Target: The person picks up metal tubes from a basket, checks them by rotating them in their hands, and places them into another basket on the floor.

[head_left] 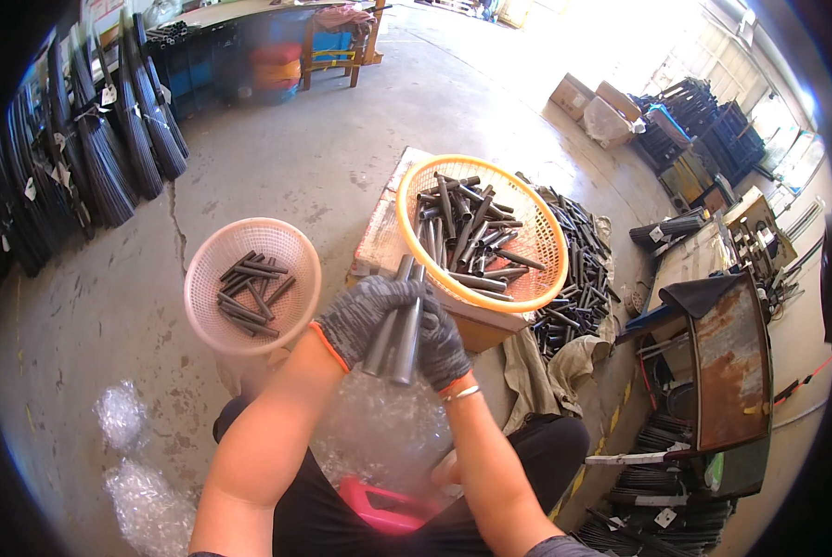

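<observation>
In front of me, both gloved hands are closed around short dark metal tubes (404, 336), at least two side by side and tilted. My left hand (362, 311), in a grey knit glove with an orange cuff, grips them from the left. Against their right side lies my right hand (444, 345) in a matching glove. Just beyond, an orange-rimmed basket (548, 232) holds many similar tubes and rests on a box (380, 232). A pale pink basket (304, 255) with several thinner tubes stands to the left. Below my hands is clear plastic wrapping (379, 422), partly blurred.
Loose tubes (578, 274) lie heaped on cloth right of the orange basket. A pink plastic handle (388, 506) shows between my legs. Crumpled plastic bags (147, 501) lie at lower left. Tall bundles of rods (109, 139) line the left; a rusty metal rack (731, 371) stands right.
</observation>
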Action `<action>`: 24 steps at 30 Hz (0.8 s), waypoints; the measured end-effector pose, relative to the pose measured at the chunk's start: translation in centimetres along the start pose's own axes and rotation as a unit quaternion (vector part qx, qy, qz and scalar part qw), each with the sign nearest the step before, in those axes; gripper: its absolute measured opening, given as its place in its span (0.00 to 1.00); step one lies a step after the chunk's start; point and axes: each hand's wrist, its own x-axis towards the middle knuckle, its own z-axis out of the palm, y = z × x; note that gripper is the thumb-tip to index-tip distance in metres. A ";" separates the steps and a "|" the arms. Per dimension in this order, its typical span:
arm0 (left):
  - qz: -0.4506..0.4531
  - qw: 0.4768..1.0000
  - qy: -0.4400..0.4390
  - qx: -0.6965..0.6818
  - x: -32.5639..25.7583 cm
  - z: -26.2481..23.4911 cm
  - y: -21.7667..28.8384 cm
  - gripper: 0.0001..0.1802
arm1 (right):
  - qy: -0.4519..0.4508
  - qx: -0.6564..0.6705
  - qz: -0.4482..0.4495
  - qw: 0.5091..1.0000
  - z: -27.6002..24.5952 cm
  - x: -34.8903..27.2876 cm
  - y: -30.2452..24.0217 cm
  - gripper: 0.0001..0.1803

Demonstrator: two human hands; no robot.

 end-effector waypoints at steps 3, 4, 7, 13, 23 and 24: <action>-0.048 0.999 0.017 -0.003 -0.4 -0.5 -0.4 0.13 | 0.112 0.091 0.301 0.943 3.4 -5.1 4.1 0.14; -0.036 0.999 0.041 0.001 -0.9 -0.7 0.1 0.13 | 0.052 -0.179 0.428 0.884 5.0 -6.9 3.3 0.18; -0.022 0.999 0.033 -0.013 -0.2 1.5 0.4 0.12 | -0.329 -0.612 0.268 0.668 -0.2 -22.4 22.4 0.19; -0.009 0.999 -0.002 -0.038 0.2 0.6 0.1 0.13 | -0.182 -0.589 0.358 0.702 -2.7 -20.8 23.4 0.22; -0.003 0.999 -0.013 -0.031 0.0 0.5 -0.1 0.15 | -0.024 -0.111 0.078 0.991 0.1 1.3 -5.6 0.16; -0.007 1.000 -0.014 -0.012 -0.1 0.6 -0.1 0.15 | 0.055 0.015 -0.025 0.998 1.6 0.6 -4.1 0.15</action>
